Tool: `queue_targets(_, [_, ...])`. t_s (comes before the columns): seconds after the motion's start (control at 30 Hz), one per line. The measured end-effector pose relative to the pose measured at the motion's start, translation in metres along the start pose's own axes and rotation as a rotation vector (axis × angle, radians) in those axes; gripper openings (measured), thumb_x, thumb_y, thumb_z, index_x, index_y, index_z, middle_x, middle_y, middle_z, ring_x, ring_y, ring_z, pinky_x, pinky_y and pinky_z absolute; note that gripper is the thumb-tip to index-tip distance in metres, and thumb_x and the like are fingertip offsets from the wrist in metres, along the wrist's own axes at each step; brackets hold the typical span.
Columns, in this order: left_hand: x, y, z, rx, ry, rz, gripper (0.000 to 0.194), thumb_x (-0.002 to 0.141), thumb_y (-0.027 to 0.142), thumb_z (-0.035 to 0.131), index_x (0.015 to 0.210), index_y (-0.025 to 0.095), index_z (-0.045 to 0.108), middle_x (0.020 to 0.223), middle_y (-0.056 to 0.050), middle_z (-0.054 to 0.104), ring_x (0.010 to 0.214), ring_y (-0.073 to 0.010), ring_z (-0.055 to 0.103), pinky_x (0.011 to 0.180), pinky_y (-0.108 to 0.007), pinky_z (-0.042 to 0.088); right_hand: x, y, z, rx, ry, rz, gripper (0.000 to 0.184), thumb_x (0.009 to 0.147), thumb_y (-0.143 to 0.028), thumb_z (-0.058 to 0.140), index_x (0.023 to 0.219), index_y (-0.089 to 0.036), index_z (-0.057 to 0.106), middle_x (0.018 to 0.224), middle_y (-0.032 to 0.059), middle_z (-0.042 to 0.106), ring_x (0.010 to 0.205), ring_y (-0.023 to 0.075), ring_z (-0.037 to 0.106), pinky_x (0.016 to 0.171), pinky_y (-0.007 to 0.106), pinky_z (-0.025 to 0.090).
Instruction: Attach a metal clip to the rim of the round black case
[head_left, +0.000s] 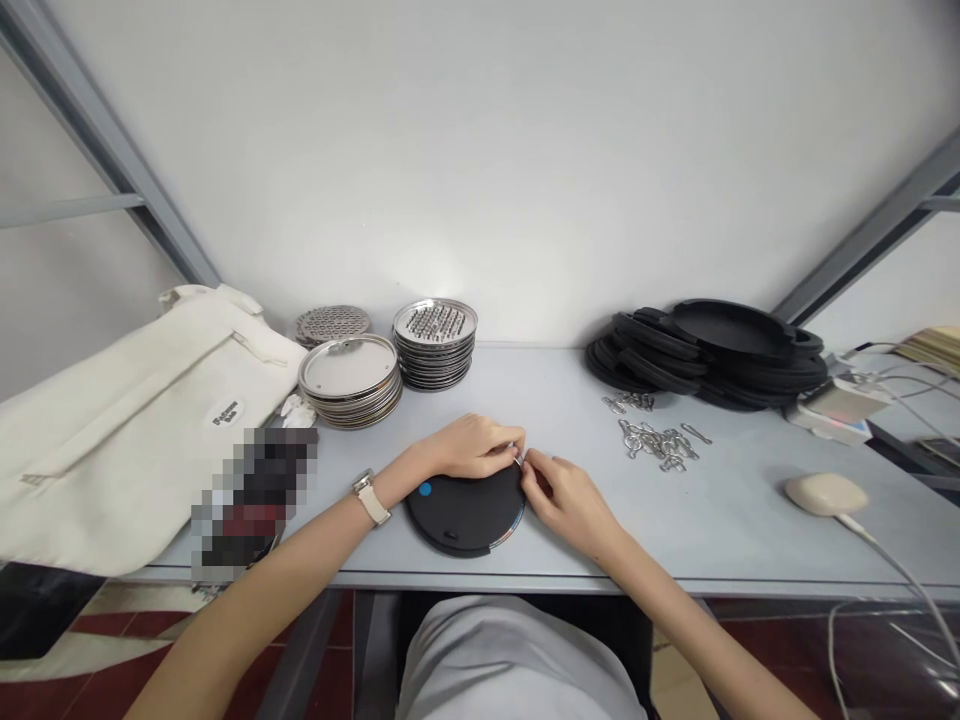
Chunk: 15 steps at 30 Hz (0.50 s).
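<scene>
A round black disc (465,512) with a blue dot and a thin metal rim lies on the grey table (720,530) in front of me. My left hand (474,447) rests on the disc's far edge, its fingers pinched together on a small metal ring at the rim. My right hand (564,495) meets it from the right, fingertips closed on the same small metal piece. A wristwatch sits on my left wrist.
Stacks of perforated metal discs (435,343) and lidded metal plates (349,381) stand behind at left, beside a cream cloth bag (120,420). Black rubber rings (705,350) are piled at back right. Loose metal clips (658,440) and a beige mouse (825,493) lie to the right.
</scene>
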<state>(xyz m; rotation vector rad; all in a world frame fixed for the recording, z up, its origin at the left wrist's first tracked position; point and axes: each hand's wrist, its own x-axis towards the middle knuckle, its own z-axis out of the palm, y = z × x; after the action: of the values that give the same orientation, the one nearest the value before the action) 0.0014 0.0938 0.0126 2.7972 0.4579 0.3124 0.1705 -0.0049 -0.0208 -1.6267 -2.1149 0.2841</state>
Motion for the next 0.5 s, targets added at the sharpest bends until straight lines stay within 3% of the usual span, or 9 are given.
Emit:
queue_targets(0.2, [0.0014, -0.0008, -0.001, 0.031, 0.019, -0.042, 0.022, 0.099, 0.031, 0.03, 0.09, 0.02, 0.047, 0.067, 0.002, 0.056, 0.058, -0.0142, 0.051, 0.057, -0.025, 0.031, -0.001, -0.0026, -0.0022, 0.078, 0.016, 0.038, 0.022, 0.095, -0.028, 0.032, 0.075, -0.022, 0.041, 0.058, -0.0027, 0.047, 0.052, 0.0146, 0.045, 0.054, 0.025, 0.03])
queue_targets(0.4, [0.0006, 0.0004, -0.0022, 0.001, -0.002, -0.045, 0.022, 0.1, 0.031, 0.027, 0.092, 0.02, 0.046, 0.066, 0.003, 0.054, 0.055, -0.0143, 0.049, 0.056, -0.025, 0.03, -0.0022, -0.0042, -0.003, 0.286, 0.022, 0.056, 0.015, 0.095, -0.032, 0.032, 0.101, -0.022, 0.042, 0.052, -0.0076, 0.04, 0.046, 0.0137, 0.042, 0.049, 0.023, 0.03])
queue_targets(0.5, [0.0005, 0.0002, -0.0017, 0.002, 0.003, -0.041, 0.022, 0.1, 0.029, 0.027, 0.091, 0.02, 0.045, 0.066, 0.003, 0.054, 0.055, -0.0143, 0.049, 0.055, -0.026, 0.029, -0.002, -0.0036, -0.0031, 0.334, 0.004, 0.041, 0.015, 0.095, -0.033, 0.032, 0.091, -0.022, 0.042, 0.053, -0.0075, 0.038, 0.046, 0.0129, 0.04, 0.049, 0.023, 0.029])
